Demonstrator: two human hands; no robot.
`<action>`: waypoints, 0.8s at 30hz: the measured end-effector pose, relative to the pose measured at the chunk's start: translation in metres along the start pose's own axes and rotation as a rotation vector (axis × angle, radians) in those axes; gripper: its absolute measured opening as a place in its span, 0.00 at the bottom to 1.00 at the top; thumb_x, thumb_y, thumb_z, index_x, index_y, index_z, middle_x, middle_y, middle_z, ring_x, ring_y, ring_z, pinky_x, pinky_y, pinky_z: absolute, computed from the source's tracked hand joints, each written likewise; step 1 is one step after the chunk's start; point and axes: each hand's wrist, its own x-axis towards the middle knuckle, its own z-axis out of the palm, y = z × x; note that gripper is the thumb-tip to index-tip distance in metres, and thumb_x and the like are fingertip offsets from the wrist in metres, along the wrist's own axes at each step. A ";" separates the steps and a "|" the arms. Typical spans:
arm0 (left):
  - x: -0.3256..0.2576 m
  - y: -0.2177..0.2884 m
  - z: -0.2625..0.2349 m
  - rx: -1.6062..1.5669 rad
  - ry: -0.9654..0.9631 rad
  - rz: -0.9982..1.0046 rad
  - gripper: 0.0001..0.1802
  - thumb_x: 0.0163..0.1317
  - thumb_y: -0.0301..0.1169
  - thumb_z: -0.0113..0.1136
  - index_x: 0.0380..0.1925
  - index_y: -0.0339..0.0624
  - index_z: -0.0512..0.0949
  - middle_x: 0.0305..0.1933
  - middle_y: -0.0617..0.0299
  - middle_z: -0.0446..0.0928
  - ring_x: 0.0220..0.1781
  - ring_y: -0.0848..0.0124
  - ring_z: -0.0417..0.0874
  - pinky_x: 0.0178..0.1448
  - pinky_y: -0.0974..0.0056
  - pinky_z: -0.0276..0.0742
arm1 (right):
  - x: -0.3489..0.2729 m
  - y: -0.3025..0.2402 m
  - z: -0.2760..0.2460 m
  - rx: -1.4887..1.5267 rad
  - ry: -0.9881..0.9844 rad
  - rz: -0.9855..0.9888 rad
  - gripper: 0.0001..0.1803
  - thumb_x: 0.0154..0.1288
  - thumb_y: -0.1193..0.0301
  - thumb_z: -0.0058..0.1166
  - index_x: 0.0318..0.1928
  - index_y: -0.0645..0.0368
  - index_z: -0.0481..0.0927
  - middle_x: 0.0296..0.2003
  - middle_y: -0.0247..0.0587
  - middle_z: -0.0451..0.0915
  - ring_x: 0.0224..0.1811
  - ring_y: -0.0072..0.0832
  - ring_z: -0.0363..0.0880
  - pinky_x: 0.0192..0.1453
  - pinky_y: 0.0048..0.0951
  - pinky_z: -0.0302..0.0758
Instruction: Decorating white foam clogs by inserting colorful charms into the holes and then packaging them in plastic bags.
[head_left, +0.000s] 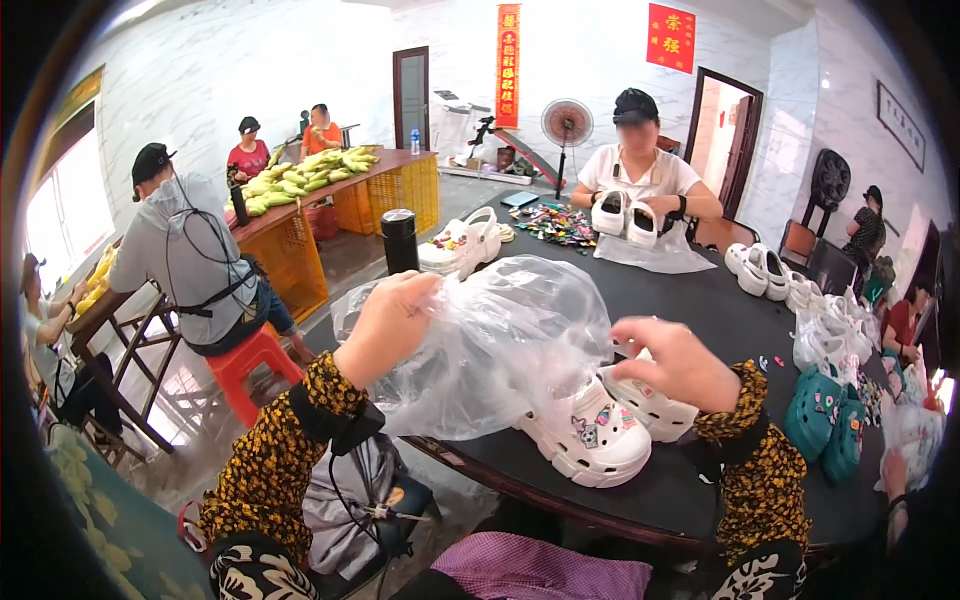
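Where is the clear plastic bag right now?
In the head view, the clear plastic bag is near the centre, held by the left hand, just left of the nearest white clogs.

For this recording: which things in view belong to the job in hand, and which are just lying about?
In hand, it seems:
clear plastic bag, held in the left hand
white clogs with charms, by the right hand

Apparently just about:
black tumbler
pedestal fan
corn, on another table

The light is bright, the window (pixel 68 190) glares white, and outer edges bend toward black.
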 end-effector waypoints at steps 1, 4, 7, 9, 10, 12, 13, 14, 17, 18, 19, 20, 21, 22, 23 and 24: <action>0.002 0.007 0.005 -0.018 0.018 0.072 0.16 0.51 0.18 0.54 0.42 0.36 0.78 0.39 0.47 0.78 0.43 0.47 0.78 0.47 0.56 0.74 | -0.001 -0.010 -0.009 0.126 0.062 0.072 0.34 0.55 0.64 0.69 0.59 0.65 0.71 0.45 0.52 0.81 0.40 0.35 0.82 0.46 0.33 0.78; 0.013 0.036 0.029 -0.103 0.041 0.185 0.18 0.48 0.16 0.54 0.42 0.35 0.78 0.39 0.47 0.78 0.43 0.47 0.78 0.46 0.55 0.75 | -0.008 -0.031 -0.016 0.337 0.086 0.095 0.41 0.54 0.65 0.70 0.66 0.64 0.65 0.45 0.52 0.81 0.39 0.29 0.80 0.45 0.30 0.78; 0.023 0.079 0.061 -0.292 0.017 0.339 0.20 0.46 0.16 0.55 0.43 0.36 0.78 0.40 0.47 0.79 0.44 0.47 0.79 0.46 0.53 0.75 | -0.014 -0.043 -0.003 0.517 0.051 0.128 0.46 0.54 0.69 0.70 0.71 0.61 0.59 0.44 0.47 0.80 0.39 0.23 0.79 0.43 0.26 0.78; 0.019 0.112 0.079 -0.410 0.010 0.416 0.21 0.46 0.16 0.56 0.44 0.37 0.78 0.40 0.47 0.78 0.44 0.46 0.79 0.47 0.52 0.75 | -0.017 -0.050 0.008 0.660 0.109 0.078 0.39 0.55 0.73 0.68 0.66 0.62 0.65 0.40 0.38 0.79 0.39 0.19 0.76 0.43 0.25 0.76; 0.017 0.127 0.090 -0.505 0.017 0.463 0.21 0.46 0.16 0.56 0.44 0.37 0.78 0.39 0.47 0.78 0.44 0.46 0.79 0.48 0.52 0.75 | -0.020 -0.046 0.010 0.657 0.120 0.093 0.39 0.55 0.73 0.68 0.66 0.62 0.65 0.40 0.38 0.79 0.39 0.19 0.76 0.43 0.25 0.76; 0.014 0.141 0.096 -0.503 -0.031 0.432 0.22 0.48 0.16 0.55 0.47 0.37 0.77 0.43 0.47 0.77 0.47 0.47 0.78 0.50 0.52 0.75 | -0.026 -0.037 0.011 0.360 0.404 -0.023 0.26 0.58 0.75 0.64 0.57 0.63 0.72 0.39 0.35 0.78 0.39 0.16 0.73 0.43 0.24 0.74; 0.013 0.148 0.092 -0.499 -0.058 0.413 0.23 0.49 0.15 0.54 0.48 0.38 0.76 0.45 0.47 0.77 0.48 0.47 0.78 0.51 0.53 0.75 | -0.030 -0.038 0.007 0.505 0.456 0.017 0.13 0.61 0.77 0.59 0.46 0.62 0.75 0.38 0.32 0.79 0.39 0.13 0.72 0.44 0.22 0.72; 0.012 0.153 0.089 -0.493 -0.086 0.393 0.23 0.50 0.15 0.54 0.49 0.38 0.76 0.47 0.47 0.76 0.48 0.48 0.78 0.51 0.54 0.75 | -0.034 -0.031 0.004 0.507 0.465 0.031 0.13 0.61 0.77 0.59 0.46 0.62 0.75 0.38 0.32 0.79 0.39 0.13 0.72 0.44 0.22 0.72; 0.015 0.157 0.083 -0.376 -0.099 0.474 0.31 0.50 0.20 0.64 0.58 0.37 0.71 0.57 0.47 0.71 0.61 0.52 0.72 0.62 0.57 0.70 | -0.050 -0.014 -0.012 0.546 0.464 0.056 0.07 0.62 0.78 0.53 0.41 0.62 0.78 0.35 0.28 0.79 0.40 0.12 0.73 0.44 0.20 0.71; 0.015 0.159 0.081 -0.282 -0.030 0.522 0.36 0.49 0.22 0.67 0.62 0.38 0.68 0.63 0.46 0.67 0.66 0.51 0.68 0.67 0.56 0.66 | -0.054 -0.013 -0.016 0.547 0.475 0.079 0.07 0.62 0.78 0.53 0.41 0.62 0.78 0.35 0.28 0.79 0.40 0.12 0.73 0.44 0.20 0.71; 0.018 0.159 0.080 -0.201 -0.070 0.552 0.43 0.47 0.25 0.70 0.66 0.38 0.63 0.68 0.46 0.62 0.70 0.50 0.63 0.70 0.53 0.61 | -0.059 -0.011 -0.020 0.548 0.473 0.050 0.08 0.61 0.79 0.53 0.42 0.62 0.78 0.35 0.28 0.79 0.40 0.12 0.73 0.44 0.20 0.72; 0.021 0.159 0.079 -0.122 -0.110 0.584 0.50 0.46 0.28 0.73 0.70 0.39 0.58 0.72 0.45 0.56 0.74 0.49 0.58 0.74 0.51 0.56 | -0.063 -0.009 -0.024 0.549 0.470 0.022 0.08 0.61 0.79 0.53 0.42 0.62 0.78 0.36 0.27 0.79 0.40 0.12 0.73 0.44 0.20 0.72; 0.022 0.158 0.075 -0.048 -0.177 0.574 0.57 0.43 0.31 0.77 0.73 0.40 0.53 0.76 0.44 0.51 0.76 0.48 0.54 0.75 0.50 0.54 | -0.064 -0.013 -0.028 0.502 0.434 0.019 0.11 0.62 0.79 0.54 0.46 0.63 0.78 0.38 0.28 0.80 0.42 0.12 0.74 0.47 0.21 0.72; 0.025 0.156 0.079 -0.036 -0.218 0.567 0.61 0.40 0.33 0.79 0.73 0.38 0.51 0.76 0.43 0.51 0.76 0.48 0.54 0.75 0.50 0.53 | -0.063 -0.015 -0.030 0.516 0.433 0.044 0.11 0.62 0.79 0.54 0.46 0.63 0.78 0.38 0.28 0.80 0.42 0.12 0.74 0.47 0.21 0.72; 0.027 0.148 0.087 -0.066 -0.237 0.579 0.63 0.39 0.34 0.80 0.73 0.37 0.50 0.75 0.43 0.52 0.76 0.48 0.54 0.75 0.51 0.53 | -0.060 -0.017 -0.029 0.502 0.457 -0.057 0.13 0.62 0.79 0.54 0.48 0.64 0.78 0.40 0.30 0.81 0.43 0.13 0.74 0.49 0.21 0.72; 0.027 0.142 0.095 -0.101 -0.255 0.592 0.64 0.38 0.35 0.81 0.73 0.36 0.49 0.75 0.43 0.53 0.76 0.48 0.55 0.75 0.52 0.53 | -0.059 -0.022 -0.030 0.483 0.481 -0.156 0.14 0.62 0.79 0.55 0.49 0.65 0.78 0.41 0.31 0.81 0.44 0.13 0.75 0.51 0.21 0.72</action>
